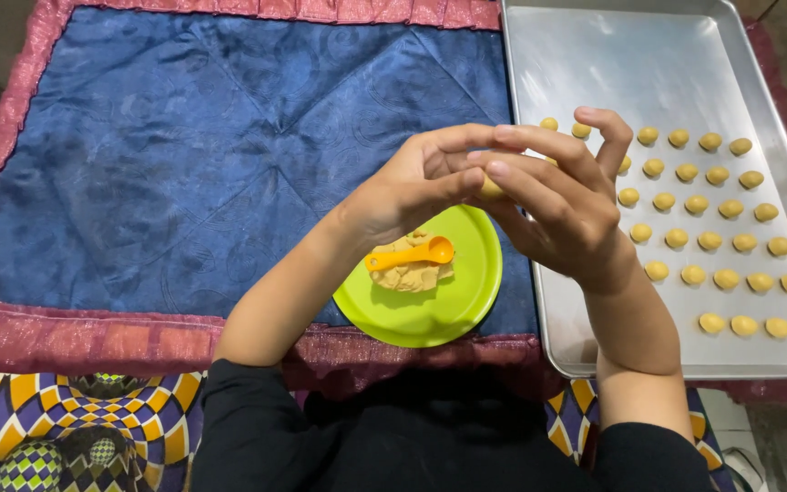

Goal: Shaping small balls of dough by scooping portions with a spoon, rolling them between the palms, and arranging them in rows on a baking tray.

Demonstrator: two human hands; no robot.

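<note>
- Left hand (421, 182) and right hand (562, 200) meet at frame centre, fingers pinching a small dough piece (492, 189) between them.
- Below: green plate (448, 305) bearing dough lump (410, 273) and orange spoon (412, 254).
- Right: metal tray (594, 73) with rows of dough balls (696, 204).

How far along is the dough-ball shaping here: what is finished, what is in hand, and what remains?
Done: rows of small dough balls sit on the metal tray. In hand: the left hand and right hand press a dough piece between them. Left: a lump of dough with an orange spoon remains on the green plate; much of the tray is bare.
</note>
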